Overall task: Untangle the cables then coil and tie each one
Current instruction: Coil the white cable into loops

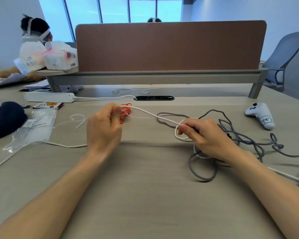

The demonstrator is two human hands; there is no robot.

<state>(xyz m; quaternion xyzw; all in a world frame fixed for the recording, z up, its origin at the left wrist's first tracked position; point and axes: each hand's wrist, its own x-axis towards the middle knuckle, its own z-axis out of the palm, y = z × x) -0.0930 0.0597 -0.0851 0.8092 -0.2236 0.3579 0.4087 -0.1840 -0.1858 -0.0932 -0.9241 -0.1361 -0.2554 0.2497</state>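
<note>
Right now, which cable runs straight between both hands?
The white cable; the grey cable lies in loose loops, the red cable bunched at the left hand.

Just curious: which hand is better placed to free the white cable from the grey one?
Probably the right hand: it pinches the white cable at the grey cable tangle. The left hand holds it by the red cable.

Brown desk partition (169, 46), grey chair (286, 54), bright windows (128, 9) behind.
</note>
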